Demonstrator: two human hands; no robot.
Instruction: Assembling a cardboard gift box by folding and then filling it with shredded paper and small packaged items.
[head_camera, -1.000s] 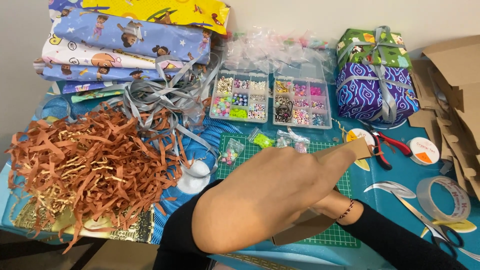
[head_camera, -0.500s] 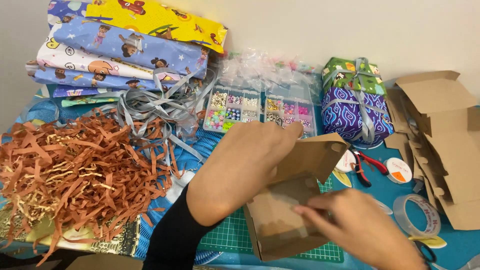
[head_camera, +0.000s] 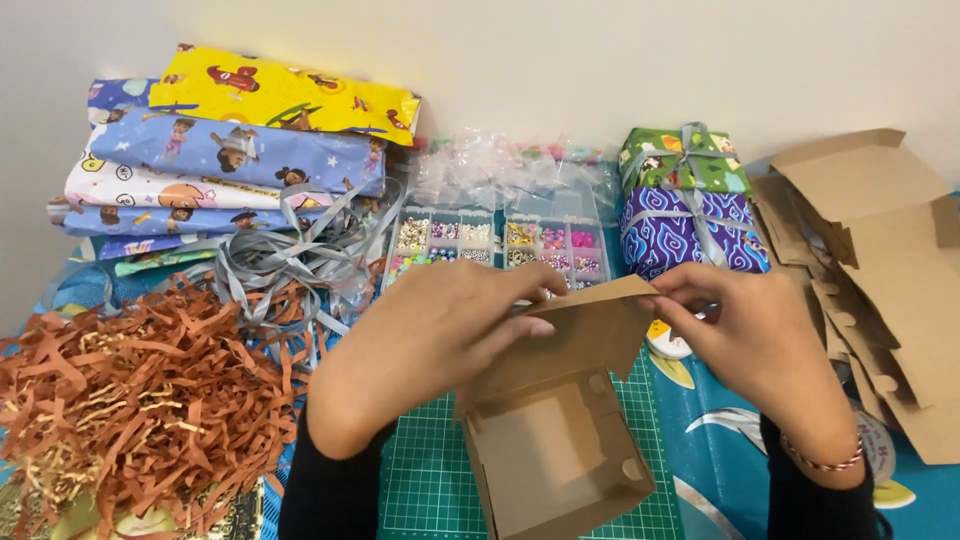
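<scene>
Nearest the viewer, on a green cutting mat, an open brown cardboard box stands with its lid raised. Both hands pinch the lid's top edge, left hand and right hand at either end, steadying it. Shredded brown paper lies left, flat cardboard blanks right. Beyond sit bead trays, wrapped gifts and folded wrapping paper.
</scene>
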